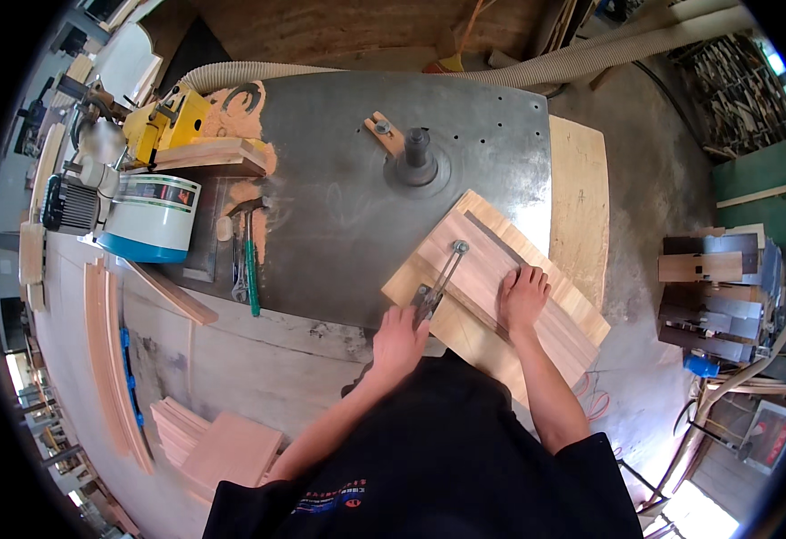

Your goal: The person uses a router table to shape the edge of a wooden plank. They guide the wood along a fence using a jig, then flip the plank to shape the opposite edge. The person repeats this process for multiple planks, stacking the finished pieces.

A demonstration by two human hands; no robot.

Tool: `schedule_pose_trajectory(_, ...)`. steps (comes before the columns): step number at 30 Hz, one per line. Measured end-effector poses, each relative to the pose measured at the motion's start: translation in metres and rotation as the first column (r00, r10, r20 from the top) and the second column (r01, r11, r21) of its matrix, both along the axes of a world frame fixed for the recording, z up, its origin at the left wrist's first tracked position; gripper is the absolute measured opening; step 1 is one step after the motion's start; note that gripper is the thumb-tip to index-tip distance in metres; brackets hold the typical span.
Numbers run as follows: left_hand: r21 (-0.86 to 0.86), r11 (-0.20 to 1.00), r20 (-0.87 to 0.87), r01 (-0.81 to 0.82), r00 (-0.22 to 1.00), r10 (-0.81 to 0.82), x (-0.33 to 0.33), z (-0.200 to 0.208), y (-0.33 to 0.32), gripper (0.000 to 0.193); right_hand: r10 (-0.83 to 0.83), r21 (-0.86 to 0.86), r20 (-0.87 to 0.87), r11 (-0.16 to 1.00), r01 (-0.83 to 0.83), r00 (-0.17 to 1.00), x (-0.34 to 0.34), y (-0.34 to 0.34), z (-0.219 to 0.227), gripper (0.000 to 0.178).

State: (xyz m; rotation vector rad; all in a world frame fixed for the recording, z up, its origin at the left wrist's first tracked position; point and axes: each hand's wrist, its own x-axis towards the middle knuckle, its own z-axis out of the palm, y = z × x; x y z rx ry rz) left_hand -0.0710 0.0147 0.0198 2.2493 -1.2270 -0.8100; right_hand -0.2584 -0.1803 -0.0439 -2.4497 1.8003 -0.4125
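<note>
My left hand is closed around the handle end of a metal toggle clamp. The clamp's arm reaches forward, and its round tip sits over a reddish-brown wooden plank. Beneath the plank lies a larger pale wooden board, angled across the near right corner of the metal table. My right hand rests on the plank with its fingers apart, the tips at the plank's dark far edge. Beyond the board a dark upright spindle rises from the table.
The grey metal table carries a wooden piece with a bolt, a green-handled hammer and sawdust. At left stands a power feeder in white, blue and yellow. Planks are stacked below left; a ribbed hose runs behind.
</note>
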Motion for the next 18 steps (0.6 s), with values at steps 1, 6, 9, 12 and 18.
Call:
schedule_pose_trajectory(1, -0.003, 0.999, -0.101, -0.04, 0.994, 0.04, -0.002, 0.004, 0.009, 0.04, 0.016, -0.004, 0.017, 1.0, -0.016, 1.0, -0.001, 0.003, 0.001, 0.023)
schedule_pose_trajectory(6, 0.26, 0.964, -0.396, -0.052, 0.905, 0.155, -0.006, 0.016, 0.024, 0.047, 0.005, -0.032, 0.063, 0.999, -0.003, 0.998, 0.001, 0.007, -0.002, 0.022)
schedule_pose_trajectory(9, 0.261, 0.964, -0.416, -0.051, 0.895, 0.16, -0.005, 0.023, 0.027, 0.048, -0.014, -0.001, 0.064, 1.0, 0.014, 0.998, 0.0, 0.004, -0.006, 0.026)
schedule_pose_trajectory(12, 0.246, 0.968, -0.392, -0.051, 0.908, 0.147, -0.005, 0.027, 0.024, 0.049, -0.005, 0.033, 0.037, 0.999, 0.004, 0.999, -0.005, -0.004, -0.008, 0.033)
schedule_pose_trajectory(18, 0.284, 0.958, -0.404, -0.027, 0.903, 0.145, -0.004, 0.029, 0.023, 0.048, 0.016, 0.114, 0.038, 0.993, -0.02, 0.999, -0.012, -0.024, -0.013, 0.043)
